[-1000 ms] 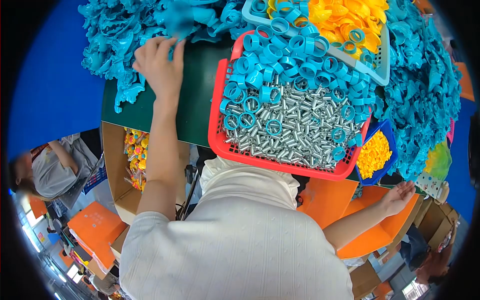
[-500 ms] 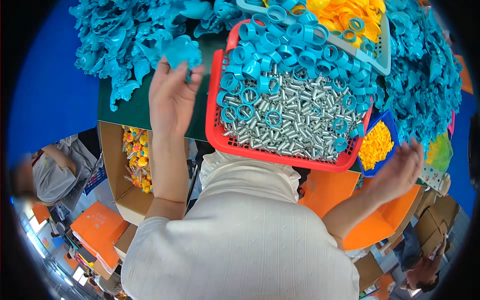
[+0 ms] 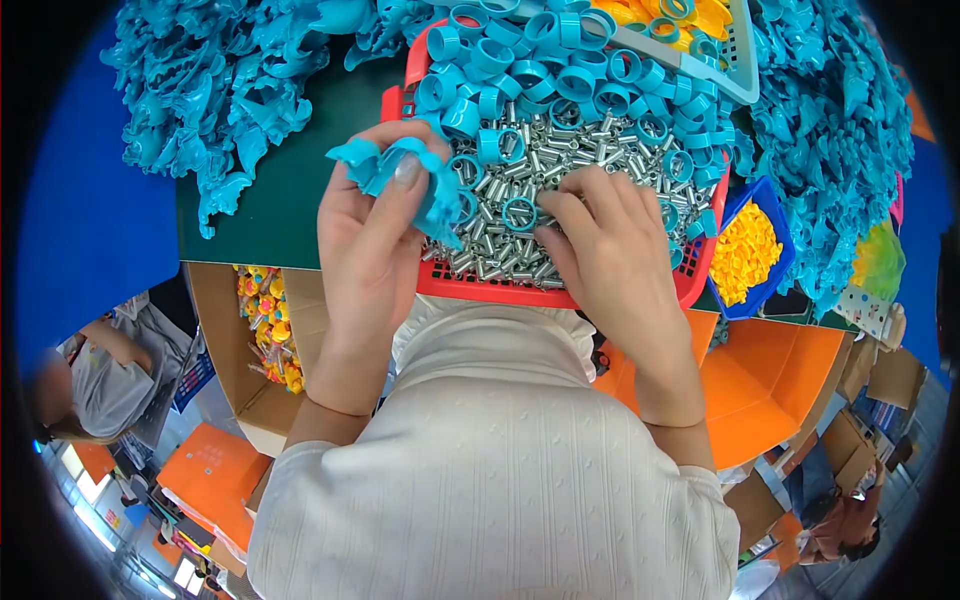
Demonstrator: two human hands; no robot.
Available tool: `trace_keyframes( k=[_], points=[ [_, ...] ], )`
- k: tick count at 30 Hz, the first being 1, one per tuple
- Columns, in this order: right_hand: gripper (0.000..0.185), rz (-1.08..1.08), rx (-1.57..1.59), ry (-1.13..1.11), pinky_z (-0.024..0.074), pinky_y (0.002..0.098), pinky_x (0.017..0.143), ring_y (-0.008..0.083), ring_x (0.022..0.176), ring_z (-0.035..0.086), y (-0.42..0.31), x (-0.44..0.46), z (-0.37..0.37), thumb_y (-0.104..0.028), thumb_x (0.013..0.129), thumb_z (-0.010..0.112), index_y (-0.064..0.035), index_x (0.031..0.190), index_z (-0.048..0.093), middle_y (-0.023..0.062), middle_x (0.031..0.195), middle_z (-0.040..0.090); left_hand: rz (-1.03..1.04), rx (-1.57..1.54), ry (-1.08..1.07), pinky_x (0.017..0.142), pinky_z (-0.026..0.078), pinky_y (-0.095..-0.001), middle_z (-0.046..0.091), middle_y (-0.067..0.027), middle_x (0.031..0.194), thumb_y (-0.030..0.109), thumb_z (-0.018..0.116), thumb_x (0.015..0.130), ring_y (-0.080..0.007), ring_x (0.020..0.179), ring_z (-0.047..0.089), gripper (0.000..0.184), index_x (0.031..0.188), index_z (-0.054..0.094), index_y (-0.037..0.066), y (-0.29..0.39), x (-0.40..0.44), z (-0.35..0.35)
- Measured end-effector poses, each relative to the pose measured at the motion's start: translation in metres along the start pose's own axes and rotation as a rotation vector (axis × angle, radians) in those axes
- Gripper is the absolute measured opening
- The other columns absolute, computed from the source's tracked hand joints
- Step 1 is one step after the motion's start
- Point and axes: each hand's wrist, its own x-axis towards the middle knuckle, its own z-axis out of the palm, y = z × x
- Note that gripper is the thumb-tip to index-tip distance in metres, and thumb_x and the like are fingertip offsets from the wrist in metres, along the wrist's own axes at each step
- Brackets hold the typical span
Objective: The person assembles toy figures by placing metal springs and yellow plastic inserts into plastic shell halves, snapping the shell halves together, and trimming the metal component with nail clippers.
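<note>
My left hand [image 3: 375, 225] is closed on a curved teal plastic shell piece [image 3: 440, 205], its thumb pressed on the near face. The piece hangs over the left edge of a red basket [image 3: 500, 291]. Inside the basket lie many short silver metal tubes [image 3: 515, 240], with teal plastic rings [image 3: 575, 85] heaped toward the back. My right hand [image 3: 610, 235] reaches down among the tubes, fingers bent and thumb near the forefinger. What its fingertips touch or hold is hidden.
Teal shell pieces are piled at the left [image 3: 200, 90] and right [image 3: 830, 130]. A blue tray [image 3: 770, 291] of small yellow parts [image 3: 745, 250] stands right of the basket. Behind is a grey basket [image 3: 742, 70] with yellow pieces. A cardboard box [image 3: 222, 330] holds colourful toys below left.
My left hand has brought the teal shell piece right and down to the basket's left edge. My right hand has moved left from beside the blue tray into the silver tubes.
</note>
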Motion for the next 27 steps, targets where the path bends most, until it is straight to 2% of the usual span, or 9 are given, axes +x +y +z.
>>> trace_keyframes(
  k=[3,7,9,12,13,14,16,19,27],
  points=[
    [0.018,0.004,0.046,-0.007,0.0361,0.0335,0.069,0.0224,0.081,0.050,0.001,-0.001,0.005,-0.005,0.070,0.065,-0.0054,0.086,0.056,0.0055,0.086,0.050,-0.133,-0.104,0.017,0.060,0.048,-0.0231,0.056,-0.0115,0.105,0.010,0.052,0.087,-0.0123,0.082,0.057,0.037,0.121,0.039,0.002,0.005,-0.003,0.011],
    [0.019,0.028,0.057,0.023,0.0356,0.0331,0.069,0.0231,0.080,0.051,0.003,-0.003,0.009,0.000,0.070,0.062,-0.0053,0.085,0.053,0.0065,0.085,0.050,-0.228,-0.169,-0.096,0.062,0.050,-0.0240,0.056,-0.0122,0.105,0.008,0.052,0.086,-0.0134,0.081,0.058,0.041,0.123,0.036,0.003,0.002,-0.002,0.002],
    [0.020,0.038,0.061,0.029,0.0355,0.0333,0.069,0.0238,0.079,0.051,0.007,-0.003,0.008,0.001,0.069,0.062,-0.0051,0.086,0.053,0.0071,0.086,0.050,-0.159,-0.016,-0.135,0.062,0.050,-0.0252,0.055,-0.0111,0.102,0.005,0.056,0.083,-0.0139,0.080,0.058,0.048,0.126,0.034,0.003,0.001,-0.002,0.010],
    [0.015,0.017,0.191,0.162,0.0370,0.0304,0.069,0.0205,0.077,0.051,0.009,-0.002,0.000,0.001,0.075,0.059,-0.0040,0.087,0.053,0.0072,0.086,0.051,-0.143,0.102,-0.068,0.063,0.051,-0.0263,0.054,-0.0105,0.102,0.003,0.061,0.079,-0.0139,0.079,0.058,0.057,0.128,0.031,0.002,0.002,-0.005,0.021],
    [0.017,0.103,0.374,0.238,0.0380,0.0282,0.068,0.0192,0.077,0.050,0.006,-0.002,-0.007,0.002,0.076,0.058,-0.0037,0.091,0.053,0.0077,0.087,0.051,-0.143,0.102,-0.069,0.063,0.051,-0.0263,0.054,-0.0105,0.102,0.003,0.061,0.079,-0.0139,0.079,0.058,0.057,0.128,0.031,0.002,0.002,-0.006,0.020],
    [0.019,0.191,0.557,0.315,0.0391,0.0260,0.068,0.0178,0.077,0.050,0.005,-0.003,-0.011,0.003,0.076,0.057,-0.0034,0.094,0.054,0.0082,0.088,0.052,-0.168,0.100,-0.141,0.067,0.050,-0.0264,0.053,-0.0101,0.104,0.004,0.064,0.077,-0.0139,0.081,0.057,0.059,0.128,0.032,0.002,0.001,-0.007,0.018],
    [0.013,0.132,0.663,0.383,0.0404,0.0239,0.068,0.0156,0.076,0.048,0.008,-0.005,-0.013,0.000,0.081,0.056,-0.0016,0.095,0.053,0.0085,0.089,0.052,-0.194,0.097,-0.216,0.070,0.049,-0.0265,0.052,-0.0098,0.106,0.004,0.067,0.076,-0.0139,0.084,0.056,0.061,0.127,0.034,0.002,-0.003,-0.009,0.017],
    [0.013,0.131,0.885,0.471,0.0404,0.0254,0.069,0.0172,0.078,0.049,-0.001,-0.006,-0.018,-0.002,0.081,0.058,0.0005,0.093,0.054,0.0097,0.089,0.052,-0.024,0.343,-0.281,0.084,0.042,-0.0258,0.051,-0.0075,0.108,0.011,0.073,0.072,-0.0129,0.098,0.050,0.057,0.120,0.045,0.000,-0.005,-0.011,0.020],
    [0.011,0.088,0.849,0.472,0.0428,0.0264,0.064,0.0194,0.076,0.052,-0.002,-0.008,-0.016,0.001,0.076,0.061,-0.0014,0.087,0.058,0.0091,0.084,0.055,0.043,0.423,-0.361,0.085,0.043,-0.0273,0.053,-0.0090,0.110,0.010,0.075,0.068,-0.0144,0.100,0.051,0.056,0.117,0.050,-0.001,-0.004,-0.015,0.018]
  ],
)
